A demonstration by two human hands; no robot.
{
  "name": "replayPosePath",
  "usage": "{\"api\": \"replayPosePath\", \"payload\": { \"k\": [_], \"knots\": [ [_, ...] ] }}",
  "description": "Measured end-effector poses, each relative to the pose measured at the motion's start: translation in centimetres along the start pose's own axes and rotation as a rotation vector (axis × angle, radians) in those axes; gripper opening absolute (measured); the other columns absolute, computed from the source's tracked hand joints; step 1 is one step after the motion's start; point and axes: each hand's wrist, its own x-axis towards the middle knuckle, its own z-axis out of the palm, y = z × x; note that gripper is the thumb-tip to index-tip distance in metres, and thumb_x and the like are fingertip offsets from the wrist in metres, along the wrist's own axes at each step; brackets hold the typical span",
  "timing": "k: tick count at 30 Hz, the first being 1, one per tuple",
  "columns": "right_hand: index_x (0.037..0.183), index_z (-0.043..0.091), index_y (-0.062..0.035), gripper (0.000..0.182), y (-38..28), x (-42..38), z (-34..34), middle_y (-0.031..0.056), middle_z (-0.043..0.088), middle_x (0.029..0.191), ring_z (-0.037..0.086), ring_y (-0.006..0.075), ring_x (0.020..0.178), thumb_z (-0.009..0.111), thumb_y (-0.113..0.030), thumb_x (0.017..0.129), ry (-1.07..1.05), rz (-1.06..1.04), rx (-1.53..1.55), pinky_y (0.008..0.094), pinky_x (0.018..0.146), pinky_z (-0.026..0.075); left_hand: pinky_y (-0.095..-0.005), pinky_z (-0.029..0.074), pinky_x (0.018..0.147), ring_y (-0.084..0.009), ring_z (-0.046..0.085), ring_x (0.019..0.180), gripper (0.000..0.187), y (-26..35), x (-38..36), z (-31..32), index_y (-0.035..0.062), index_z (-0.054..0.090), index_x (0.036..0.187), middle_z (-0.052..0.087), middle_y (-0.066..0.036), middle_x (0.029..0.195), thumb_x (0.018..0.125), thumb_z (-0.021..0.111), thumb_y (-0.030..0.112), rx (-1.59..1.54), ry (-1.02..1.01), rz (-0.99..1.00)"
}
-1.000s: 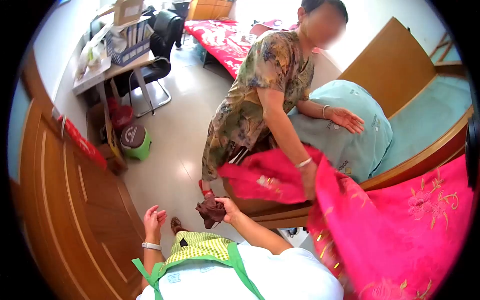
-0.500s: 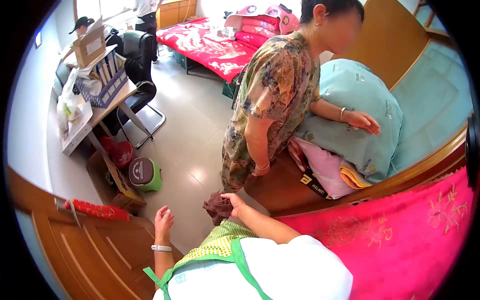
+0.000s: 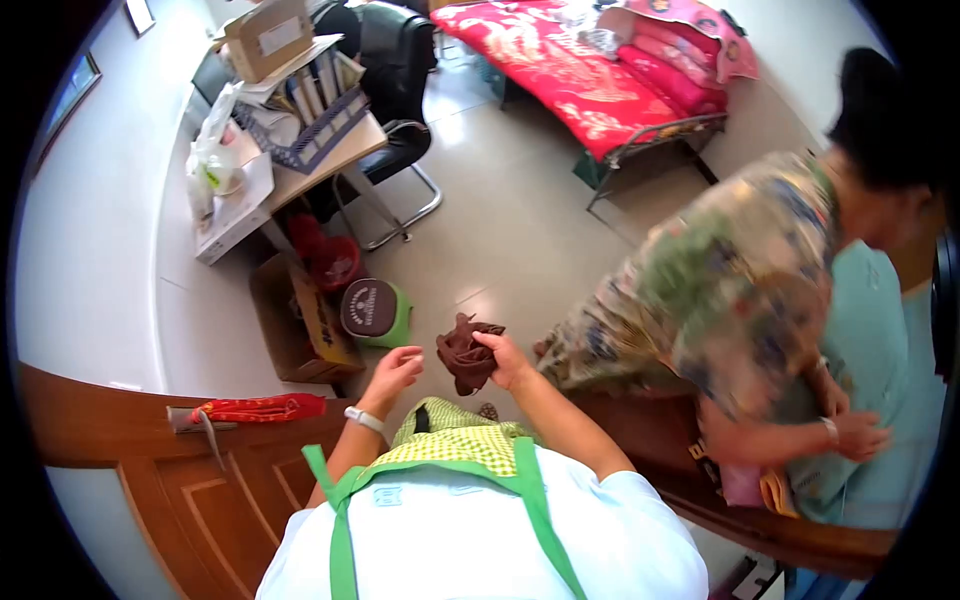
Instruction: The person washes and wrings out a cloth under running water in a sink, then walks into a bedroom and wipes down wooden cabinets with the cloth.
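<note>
My right hand grips a crumpled dark brown cloth in front of my body. The cloth hangs bunched, with loose folds at its top and lower edge. To its left, my left hand is raised with nothing in it, its fingers partly bent and a little apart. A pale band circles my left wrist. Below both hands is a green-and-white checked apron that I wear over a white top.
A wooden door stands at left. Ahead are a cardboard box, a green stool, a desk and a black chair. A red-covered bed is farther back. At right, another person bends over a teal bag.
My view has turned left and the pink cloth at right has left it. The other person has turned away and leaned over. My left hand has come nearer the brown cloth, still held in my right.
</note>
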Motion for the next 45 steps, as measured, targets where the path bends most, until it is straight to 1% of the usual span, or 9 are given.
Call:
{"api": "replayPosePath", "payload": {
  "k": [2, 7, 12, 13, 20, 24, 28, 30, 45],
  "knots": [
    [0.098, 0.055, -0.0017, 0.02, -0.4, 0.7, 1.7, 0.009, 0.061, 0.092, 0.059, 0.0191, 0.082, 0.053, -0.011, 0.08, -0.034, -0.024, -0.033, 0.0321, 0.075, 0.048, -0.0301, 0.041, 0.081, -0.0139, 0.052, 0.096, 0.04, 0.5, 0.7, -0.1, 0.0098, 0.047, 0.118, 0.053, -0.002, 0.106, 0.083, 0.056, 0.028, 0.013, -0.061, -0.084],
    [0.102, 0.054, 0.0006, 0.025, -2.7, 4.3, 5.2, 0.0076, 0.06, 0.094, 0.058, 0.0165, 0.083, 0.055, -0.01, 0.079, -0.051, -0.154, -0.22, 0.0296, 0.077, 0.047, -0.0302, 0.04, 0.084, -0.014, 0.049, 0.1, 0.046, 4.7, 4.9, -0.7, 0.011, 0.04, 0.125, 0.05, -0.005, 0.112, 0.083, 0.056, 0.02, -0.057, -0.082, -0.108],
    [0.101, 0.055, 0.0006, 0.025, -5.7, 7.0, 7.1, 0.0073, 0.06, 0.094, 0.057, 0.0153, 0.082, 0.058, -0.009, 0.078, 0.027, -0.191, -0.331, 0.0288, 0.076, 0.047, -0.0252, 0.041, 0.081, -0.0129, 0.048, 0.099, 0.04, 6.1, 10.6, -2.3, 0.0053, 0.043, 0.119, 0.051, -0.006, 0.108, 0.081, 0.054, 0.008, -0.029, -0.314, 0.186],
    [0.101, 0.055, 0.0007, 0.026, -6.2, 7.3, 7.2, 0.0066, 0.06, 0.094, 0.057, 0.0148, 0.082, 0.059, -0.009, 0.077, 0.058, -0.205, -0.32, 0.0285, 0.076, 0.048, -0.0247, 0.04, 0.083, -0.0129, 0.049, 0.098, 0.028, 6.5, 11.2, -2.4, 0.0021, 0.047, 0.108, 0.053, -0.005, 0.103, 0.081, 0.052, 0.006, -0.062, -0.295, 0.181],
    [0.099, 0.056, 0.0006, 0.025, -11.2, 10.2, 5.4, 0.0054, 0.061, 0.091, 0.057, 0.0134, 0.079, 0.061, -0.008, 0.076, 0.127, -0.379, -0.305, 0.0269, 0.074, 0.048, -0.0218, 0.041, 0.072, -0.0107, 0.051, 0.083, 0.023, 12.1, 16.9, -1.7, 0.0086, 0.046, 0.1, 0.054, -0.002, 0.09, 0.079, 0.044, 0.0, -0.232, -0.266, 0.285],
    [0.102, 0.056, 0.001, 0.026, -13.6, 14.6, 4.1, 0.0062, 0.061, 0.094, 0.058, 0.0146, 0.081, 0.059, -0.008, 0.078, 0.183, -0.36, -0.102, 0.028, 0.075, 0.047, -0.0239, 0.043, 0.076, -0.0119, 0.05, 0.087, 0.022, 16.6, 22.1, 0.2, 0.0078, 0.045, 0.099, 0.051, -0.003, 0.095, 0.08, 0.041, -0.001, -0.393, -0.394, 0.193],
    [0.103, 0.055, 0.0012, 0.026, -17.4, 17.1, 3.2, 0.0063, 0.061, 0.095, 0.058, 0.0161, 0.083, 0.056, -0.008, 0.08, 0.162, -0.385, -0.086, 0.0292, 0.078, 0.047, -0.0268, 0.042, 0.081, -0.0146, 0.051, 0.091, 0.022, 21.4, 26.5, 2.2, 0.0036, 0.045, 0.102, 0.052, -0.006, 0.098, 0.08, 0.041, 0.001, -0.268, -0.444, 0.3],
    [0.103, 0.055, -0.0004, 0.024, -19.9, 18.2, 2.7, 0.0059, 0.061, 0.094, 0.058, 0.0161, 0.083, 0.055, -0.009, 0.08, 0.173, -0.396, -0.058, 0.0293, 0.076, 0.048, -0.0271, 0.042, 0.083, -0.0153, 0.051, 0.092, 0.024, 23.9, 28.7, 3.4, 0.0033, 0.045, 0.103, 0.052, -0.007, 0.099, 0.079, 0.04, 0.001, -0.413, -0.468, 0.168],
    [0.105, 0.052, -0.0067, 0.029, -29.9, 20.0, -5.1, 0.0087, 0.057, 0.099, 0.057, 0.0205, 0.087, 0.058, -0.014, 0.077, 0.65, -0.352, 0.099, 0.0365, 0.074, 0.049, -0.0291, 0.045, 0.082, -0.0173, 0.052, 0.095, 0.022, 34.8, 40.4, 14.5, 0.0055, 0.043, 0.103, 0.053, -0.009, 0.102, 0.082, 0.048, 0.002, -0.293, -0.735, 0.163]
  ]
}}
